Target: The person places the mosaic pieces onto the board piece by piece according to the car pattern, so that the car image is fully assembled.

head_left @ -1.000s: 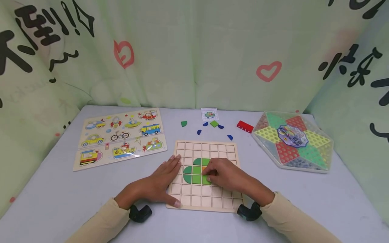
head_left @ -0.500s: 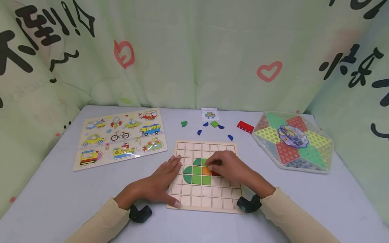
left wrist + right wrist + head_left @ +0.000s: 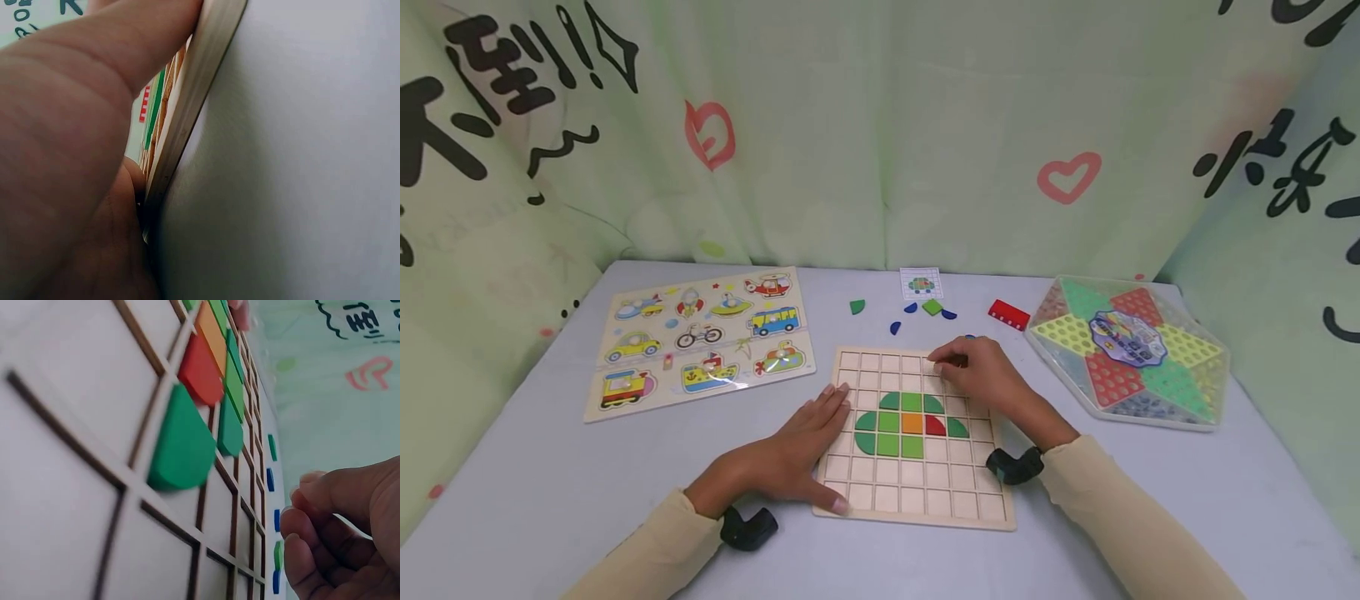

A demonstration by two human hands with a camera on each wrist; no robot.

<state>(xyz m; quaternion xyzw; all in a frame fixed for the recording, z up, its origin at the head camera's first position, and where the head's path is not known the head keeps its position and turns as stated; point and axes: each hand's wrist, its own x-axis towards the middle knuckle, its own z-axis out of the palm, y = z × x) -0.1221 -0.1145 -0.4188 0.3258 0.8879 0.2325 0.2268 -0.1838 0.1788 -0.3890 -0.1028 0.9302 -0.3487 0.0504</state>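
Since half a second ago, the right hand [image 3: 987, 375] has moved from the pattern to the far part of the board [image 3: 925, 524], baring more of the red piece [image 3: 935, 425]. The board lies on the desk [image 3: 520, 475]; on its grid the red piece sits just right of the orange square [image 3: 912, 424], with green pieces [image 3: 887, 422] around them. A low sweep of the right forearm could let the wrist camera [image 3: 1015, 467] catch the board's edge and jog the tiles; the loose blue pieces [image 3: 896, 327] beyond look thin enough to slip from a hasty pinch. If the left hand [image 3: 797, 446] eased off, the board might slide. That hand lies spread, fingers over the left rim, thumb at the near corner. The right forearm angles in, fingers loosely curled toward the thumb, with nothing visible between them.
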